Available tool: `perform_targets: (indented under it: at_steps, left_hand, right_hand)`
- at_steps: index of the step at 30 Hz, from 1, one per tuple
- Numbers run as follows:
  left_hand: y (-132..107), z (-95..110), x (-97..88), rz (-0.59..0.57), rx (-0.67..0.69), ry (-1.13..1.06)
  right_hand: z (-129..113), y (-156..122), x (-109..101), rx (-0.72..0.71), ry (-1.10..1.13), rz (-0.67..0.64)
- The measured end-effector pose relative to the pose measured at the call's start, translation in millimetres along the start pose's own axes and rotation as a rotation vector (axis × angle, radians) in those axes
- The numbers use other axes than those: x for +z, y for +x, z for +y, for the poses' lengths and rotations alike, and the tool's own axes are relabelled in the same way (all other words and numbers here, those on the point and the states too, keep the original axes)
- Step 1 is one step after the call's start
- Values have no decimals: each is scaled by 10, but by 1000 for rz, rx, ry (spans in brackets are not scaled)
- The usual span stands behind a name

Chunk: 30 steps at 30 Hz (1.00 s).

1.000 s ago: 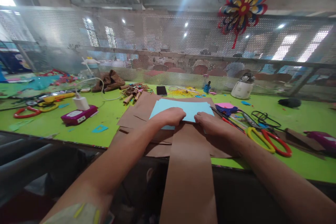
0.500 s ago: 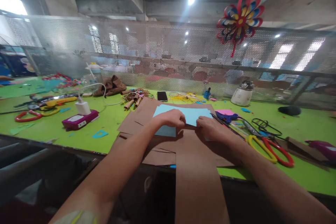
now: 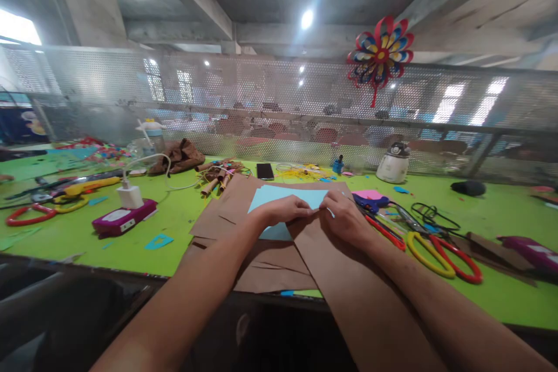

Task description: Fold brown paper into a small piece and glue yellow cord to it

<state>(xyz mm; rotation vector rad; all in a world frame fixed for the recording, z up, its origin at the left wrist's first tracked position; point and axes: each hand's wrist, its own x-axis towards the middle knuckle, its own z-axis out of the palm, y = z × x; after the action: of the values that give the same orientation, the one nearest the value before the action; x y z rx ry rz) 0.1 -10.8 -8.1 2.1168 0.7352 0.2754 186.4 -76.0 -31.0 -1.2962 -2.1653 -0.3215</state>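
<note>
A long strip of brown paper (image 3: 349, 279) slants from the middle of the table down past its front edge to the lower right. At its far end my left hand (image 3: 288, 209) pinches the edge between thumb and fingers. Close beside it, my right hand (image 3: 342, 215) is closed on the same far edge, almost touching the left. Beneath both hands lie light blue paper sheets (image 3: 270, 193), partly covered by them. Under the blue sheets are larger brown paper sheets (image 3: 231, 200), with slits cut in some.
Red-and-yellow-handled scissors (image 3: 453, 261) lie right of my right forearm. A purple power strip (image 3: 124, 218) with a white charger sits left. Farther back are a phone (image 3: 264, 171), brown paper rolls (image 3: 222, 177), a white bottle (image 3: 393, 163) and a mesh partition (image 3: 261, 93).
The brown strip has swung from nearly straight toward me to a slant toward the lower right. My hands have come closer together at its far edge. The view has shifted slightly.
</note>
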Motion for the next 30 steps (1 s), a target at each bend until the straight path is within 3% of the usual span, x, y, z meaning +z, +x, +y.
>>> perform_targets:
  at_steps: [5,12,17,23,30]
  left_hand:
    - [-10,17,9,38,14,28]
    - [39,-6,9,76,102,91]
    - [74,-16,5,90,151,140]
    - [78,-113,-39,131,102,124]
    - [22,-62,-66,153,94,115]
  right_hand:
    - [147,34,6,78,310,-6]
    - [239,58,-22,399,706,-256]
    - [236,39,30,527,968,-247]
    - [277,23,110,649,1036,-234]
    - [294,21,111,565,1006,-241]
